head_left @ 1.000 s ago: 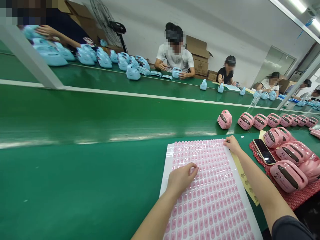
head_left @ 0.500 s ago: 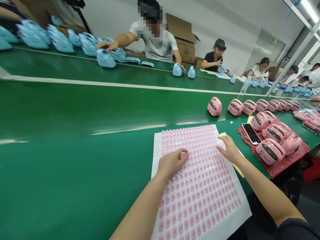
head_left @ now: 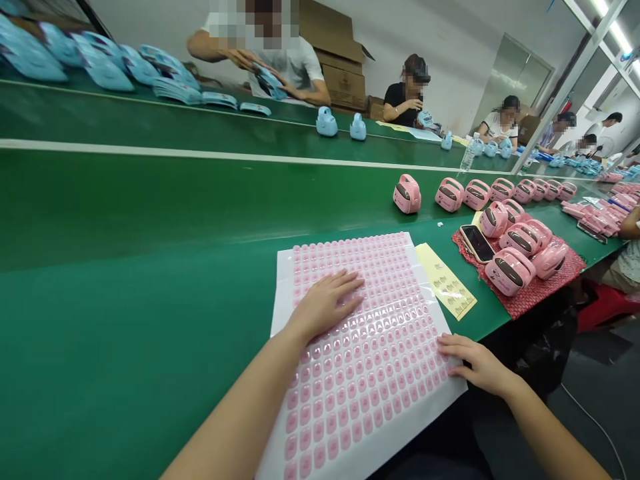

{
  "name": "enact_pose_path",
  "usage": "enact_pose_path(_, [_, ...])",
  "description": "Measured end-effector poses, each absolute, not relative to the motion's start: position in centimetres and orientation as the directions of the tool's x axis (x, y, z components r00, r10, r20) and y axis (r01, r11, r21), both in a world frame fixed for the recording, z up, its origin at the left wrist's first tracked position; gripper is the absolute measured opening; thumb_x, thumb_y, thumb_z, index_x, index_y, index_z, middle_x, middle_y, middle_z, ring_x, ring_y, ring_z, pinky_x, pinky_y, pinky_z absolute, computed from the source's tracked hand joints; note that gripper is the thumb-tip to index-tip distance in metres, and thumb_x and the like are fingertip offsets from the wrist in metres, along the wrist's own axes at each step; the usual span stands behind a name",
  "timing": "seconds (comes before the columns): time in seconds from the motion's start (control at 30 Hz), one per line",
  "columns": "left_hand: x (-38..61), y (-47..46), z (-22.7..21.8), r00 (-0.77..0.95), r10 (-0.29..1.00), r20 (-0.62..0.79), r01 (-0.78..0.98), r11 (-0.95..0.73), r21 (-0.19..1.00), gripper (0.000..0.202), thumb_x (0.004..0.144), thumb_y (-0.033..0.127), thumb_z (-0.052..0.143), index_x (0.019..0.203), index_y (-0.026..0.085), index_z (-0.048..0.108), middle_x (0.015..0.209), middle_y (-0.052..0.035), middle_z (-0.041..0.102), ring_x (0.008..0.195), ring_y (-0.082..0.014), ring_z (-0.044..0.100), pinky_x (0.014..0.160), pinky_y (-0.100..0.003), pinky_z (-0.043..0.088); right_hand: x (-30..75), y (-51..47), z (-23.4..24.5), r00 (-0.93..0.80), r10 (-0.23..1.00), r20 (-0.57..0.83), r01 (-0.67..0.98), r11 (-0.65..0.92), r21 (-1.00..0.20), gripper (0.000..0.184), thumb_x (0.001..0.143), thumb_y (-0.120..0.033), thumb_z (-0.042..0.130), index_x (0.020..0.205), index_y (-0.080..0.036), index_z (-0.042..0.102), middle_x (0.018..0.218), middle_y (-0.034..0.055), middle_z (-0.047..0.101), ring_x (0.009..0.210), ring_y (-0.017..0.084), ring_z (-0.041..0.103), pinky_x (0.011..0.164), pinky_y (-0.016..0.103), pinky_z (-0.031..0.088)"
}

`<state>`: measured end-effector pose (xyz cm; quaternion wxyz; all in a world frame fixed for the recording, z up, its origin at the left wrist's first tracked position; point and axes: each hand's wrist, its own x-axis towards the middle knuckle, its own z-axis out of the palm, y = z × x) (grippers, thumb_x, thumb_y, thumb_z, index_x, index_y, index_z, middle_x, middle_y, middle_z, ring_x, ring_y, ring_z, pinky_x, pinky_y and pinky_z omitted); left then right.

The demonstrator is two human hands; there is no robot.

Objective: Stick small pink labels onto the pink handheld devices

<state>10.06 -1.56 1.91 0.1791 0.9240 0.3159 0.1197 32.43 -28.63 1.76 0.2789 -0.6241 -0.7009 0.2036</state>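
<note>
A large white sheet (head_left: 286,275) covered in rows of small pink domed stickers (head_left: 385,319) lies in front of me, its near end reaching past the table edge. My left hand (head_left: 327,300) rests flat on the stickers near the upper middle, fingers stretched out. At the sheet's right edge, my right hand (head_left: 475,363) touches the border with its fingers extended and apart. Neither hand grasps anything. Beside the sheet's upper right lies a yellow label sheet (head_left: 447,283) with small printed marks.
Pink handled toy-like cases (head_left: 510,271) sit on red bubble wrap (head_left: 530,300) with a phone (head_left: 477,243). More pink cases (head_left: 450,195) stand in a row behind. Across the green table (head_left: 150,320), co-workers handle light-blue pieces (head_left: 327,122). A clear bottle (head_left: 469,153) stands near the divider.
My left hand has gone from curled fingers to lying flat. My right hand has moved down the sheet's right edge, uncovering the yellow label sheet. The co-worker opposite has lifted a blue piece.
</note>
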Motion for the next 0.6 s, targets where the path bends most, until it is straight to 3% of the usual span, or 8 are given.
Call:
enact_pose_path(0.13, [9.5,-2.0,2.0,0.771,0.629,0.103,0.544,-0.733,0.407,0.057,0.079,0.056,0.035,0.120,0.024,0.057,0.135,-0.0036,0.050,0.130,-0.0256,0.036,0.107,-0.042,0.025,31.8,-29.1,-0.1,-0.085,0.935,0.344,0.813,0.264,-0.518,0.039,0.080,-0.015,0.060,0.117,-0.027,0.058,0.118,0.0080,0.063,0.113,0.023,0.056,0.097,0.044,0.047])
enact_pose_path(0.3, [9.3,-1.9,2.0,0.770,0.630,0.104,0.540,-0.730,0.419,0.055,0.079,0.056,0.036,0.118,0.024,0.059,0.134,-0.0032,0.052,0.129,-0.0257,0.037,0.106,-0.042,0.027,30.8,-30.1,-2.2,-0.057,0.778,0.626,0.875,0.340,-0.343,0.040,0.083,-0.009,0.055,0.118,-0.026,0.058,0.106,0.0092,0.068,0.106,0.024,0.061,0.088,0.041,0.055])
enact_pose_path(0.5, [9.2,-1.7,2.0,0.773,0.625,0.112,0.525,-0.728,0.441,0.057,0.079,0.057,0.038,0.116,0.021,0.060,0.132,-0.0056,0.053,0.128,-0.0268,0.039,0.106,-0.041,0.028,30.6,-30.3,-1.5,-0.099,0.762,0.640,0.900,0.343,-0.268,0.052,0.085,-0.011,0.054,0.133,-0.026,0.043,0.101,0.0091,0.070,0.102,0.024,0.063,0.083,0.040,0.058])
enact_pose_path(0.6, [9.2,-1.5,2.1,0.774,0.622,0.116,0.517,-0.727,0.452,0.056,0.079,0.057,0.038,0.115,0.020,0.061,0.131,-0.0061,0.054,0.127,-0.0267,0.040,0.105,-0.040,0.029,31.0,-30.0,-0.9,-0.133,0.783,0.607,0.888,0.366,-0.278,0.049,0.086,-0.017,0.055,0.133,-0.026,0.043,0.104,0.0093,0.069,0.103,0.025,0.063,0.084,0.042,0.057])
